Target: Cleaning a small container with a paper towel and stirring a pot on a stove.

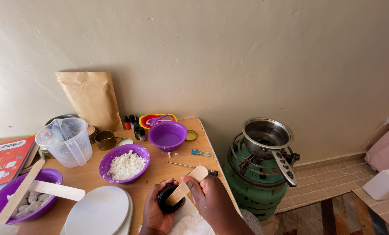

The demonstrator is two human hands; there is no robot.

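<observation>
Three purple bowls [167, 135]; two filled

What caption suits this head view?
Left hand holds a small black tin; right hand dips a wooden stick.

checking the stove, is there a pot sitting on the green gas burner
Yes, a steel pot sits on the green gas burner.

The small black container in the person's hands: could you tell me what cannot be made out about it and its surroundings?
Head view:
- Black container: contents hidden by the wooden stick and left hand.
- Right hand: wrist cut off by the bottom edge.
- Steel pot on the green gas cylinder: contents too dark to tell.
</observation>
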